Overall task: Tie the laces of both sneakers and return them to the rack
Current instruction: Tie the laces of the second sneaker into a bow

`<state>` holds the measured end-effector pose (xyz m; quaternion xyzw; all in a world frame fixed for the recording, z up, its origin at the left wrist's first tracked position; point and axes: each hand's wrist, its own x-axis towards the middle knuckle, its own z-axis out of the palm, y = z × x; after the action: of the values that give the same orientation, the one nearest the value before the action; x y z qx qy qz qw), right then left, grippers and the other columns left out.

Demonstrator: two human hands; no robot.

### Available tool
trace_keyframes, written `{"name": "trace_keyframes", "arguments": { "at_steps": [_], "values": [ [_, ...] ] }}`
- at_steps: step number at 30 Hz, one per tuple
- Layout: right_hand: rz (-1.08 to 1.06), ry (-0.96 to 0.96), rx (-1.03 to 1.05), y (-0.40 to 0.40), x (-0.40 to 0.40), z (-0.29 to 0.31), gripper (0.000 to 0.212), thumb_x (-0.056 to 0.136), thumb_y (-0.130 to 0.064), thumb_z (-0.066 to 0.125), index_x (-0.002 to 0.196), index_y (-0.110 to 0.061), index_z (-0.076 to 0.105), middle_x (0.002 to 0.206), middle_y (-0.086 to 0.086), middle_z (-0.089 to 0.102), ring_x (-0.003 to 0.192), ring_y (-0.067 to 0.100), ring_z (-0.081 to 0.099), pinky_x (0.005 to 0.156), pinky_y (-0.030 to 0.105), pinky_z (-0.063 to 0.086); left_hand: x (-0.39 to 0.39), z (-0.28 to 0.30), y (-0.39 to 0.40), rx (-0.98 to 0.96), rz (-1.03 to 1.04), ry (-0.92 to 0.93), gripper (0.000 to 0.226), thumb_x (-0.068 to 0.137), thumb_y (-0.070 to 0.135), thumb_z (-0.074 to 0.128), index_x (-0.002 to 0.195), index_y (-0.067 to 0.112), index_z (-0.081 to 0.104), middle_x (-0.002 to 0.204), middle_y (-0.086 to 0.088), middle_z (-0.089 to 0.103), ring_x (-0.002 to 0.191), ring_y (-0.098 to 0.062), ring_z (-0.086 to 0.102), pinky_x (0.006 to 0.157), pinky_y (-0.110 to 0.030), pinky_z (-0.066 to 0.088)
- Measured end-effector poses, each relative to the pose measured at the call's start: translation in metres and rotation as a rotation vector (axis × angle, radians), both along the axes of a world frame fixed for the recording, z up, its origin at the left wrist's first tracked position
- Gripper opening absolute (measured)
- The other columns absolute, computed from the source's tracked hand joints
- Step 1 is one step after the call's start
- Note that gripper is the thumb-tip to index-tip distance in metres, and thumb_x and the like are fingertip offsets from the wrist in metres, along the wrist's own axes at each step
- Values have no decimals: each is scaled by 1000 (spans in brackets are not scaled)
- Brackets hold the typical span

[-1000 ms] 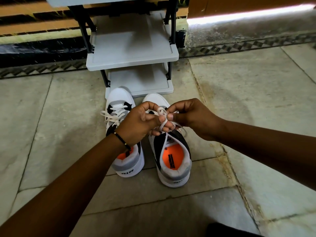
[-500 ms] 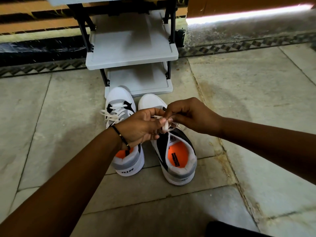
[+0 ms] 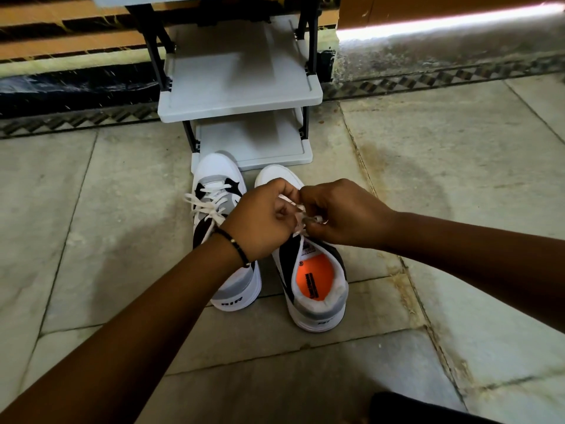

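Observation:
Two white, grey and black sneakers with orange insoles stand side by side on the stone floor, toes toward the rack. The left sneaker [image 3: 214,191] shows a tied white bow across its tongue. Over the right sneaker [image 3: 318,283] both hands meet. My left hand [image 3: 263,221] and my right hand [image 3: 339,215] each pinch the white lace [image 3: 301,223] of the right sneaker just above its tongue; most of the lace is hidden by the fingers. A dark bead bracelet circles my left wrist.
A grey plastic shoe rack [image 3: 241,108] with black posts stands just beyond the sneakers' toes, its two visible shelves bare. A patterned floor border and a wall run behind it. A dark object [image 3: 406,408] sits at the bottom edge.
The hands have shifted slightly and drawn closer together over the right sneaker, working the lace. The right sneaker's heel has swung a little to the right. The left sneaker has not moved.

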<state>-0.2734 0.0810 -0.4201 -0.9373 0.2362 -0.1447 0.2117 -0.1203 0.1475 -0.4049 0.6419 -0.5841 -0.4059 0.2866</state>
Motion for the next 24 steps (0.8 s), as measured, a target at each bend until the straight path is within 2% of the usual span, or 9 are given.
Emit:
{"name": "trace_keyframes", "arguments": {
  "at_steps": [3,5,8,10,12,16,18,21,24],
  "values": [
    [-53,-38,-58,0,4,0,21,74,-20,68,70,-15,47,60,-2,48,48,15,40,46,25,30,1,-2,-1,150,124,254,19,91,3,42,99,17,54,70,-2,63,51,-3,61,45,-19,48],
    [-37,-54,-96,2,7,4,16,74,-16,65,70,-13,50,58,1,51,49,13,38,45,26,31,2,-6,-2,204,146,307,24,92,1,39,109,9,55,73,-5,63,54,-5,61,43,-16,48],
    [-12,-24,-139,2,4,9,10,77,-13,58,69,-9,53,59,9,59,47,21,46,42,29,36,4,-10,0,168,171,327,21,90,0,45,104,7,59,76,-7,64,60,-8,61,47,-14,49],
    [-9,17,-163,1,2,12,10,80,-15,54,72,-8,54,60,9,59,48,25,49,42,32,39,7,-10,1,102,165,262,18,87,0,52,96,12,62,76,-4,64,56,0,61,52,-12,50],
    [-4,81,-217,0,0,15,11,82,-16,52,78,-6,56,61,10,59,47,23,45,42,32,38,5,-6,0,22,138,123,18,83,1,58,92,15,64,77,-6,66,60,2,60,66,-16,51],
    [-24,273,-292,0,-3,20,12,87,-13,55,96,-7,57,69,11,62,52,28,50,45,32,39,1,7,-2,-102,77,-292,19,81,5,58,95,14,67,82,-2,66,77,-11,59,78,-20,45],
    [-45,346,-279,1,-7,23,8,87,-11,53,94,-11,57,65,7,55,52,24,46,46,29,35,4,9,1,-147,19,-425,23,80,2,56,94,18,64,82,1,64,83,-16,60,83,-30,48],
    [-55,456,-273,1,-19,23,14,84,-6,50,87,-15,61,62,0,50,53,21,47,47,28,40,16,5,10,-123,-28,-484,24,76,0,53,86,21,58,75,6,60,84,-21,61,81,-38,49],
    [-100,593,-188,2,-30,22,28,83,-6,46,95,-22,65,68,-1,54,61,21,52,48,24,38,24,-1,17,-60,-51,-530,22,77,2,52,84,22,54,81,1,65,86,-25,61,82,-39,47]
  ]
}}
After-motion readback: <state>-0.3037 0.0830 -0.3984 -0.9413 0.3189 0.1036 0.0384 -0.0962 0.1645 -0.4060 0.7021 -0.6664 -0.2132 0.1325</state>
